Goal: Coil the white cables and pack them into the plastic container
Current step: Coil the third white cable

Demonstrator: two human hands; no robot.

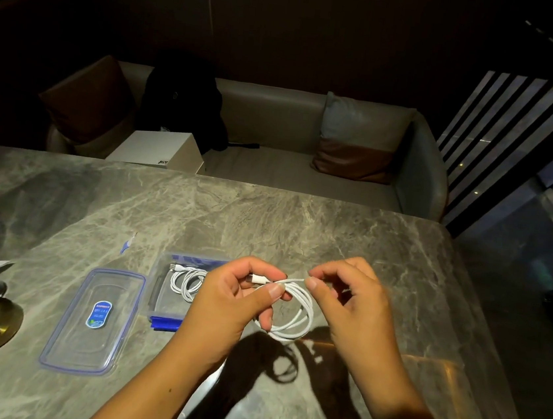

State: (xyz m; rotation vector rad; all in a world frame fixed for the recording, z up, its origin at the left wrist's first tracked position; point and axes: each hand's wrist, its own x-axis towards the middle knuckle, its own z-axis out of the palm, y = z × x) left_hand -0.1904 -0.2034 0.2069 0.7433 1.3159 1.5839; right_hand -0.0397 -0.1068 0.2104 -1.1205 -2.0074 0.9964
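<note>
You have two white cables here. One is a coil (300, 319) held in both hands at the middle of the frame, above the table (267, 215). Your left hand (223, 303) grips the coil with its thumb pressed over the bunched loops, and one plug pokes out by its fingers. Your right hand (350, 304) pinches a strand at the top of the coil between thumb and forefinger. The second cable (187, 282), already looped, lies inside the one container (153, 285), just left of your left hand, which hides part of it. One lid (93, 319) lies flat just left of the container. In the upper frame, one sofa (289, 173) carries a brown cushion (88, 98), a grey cushion (359, 139), one bag (184, 102) and one box (158, 149).
</note>
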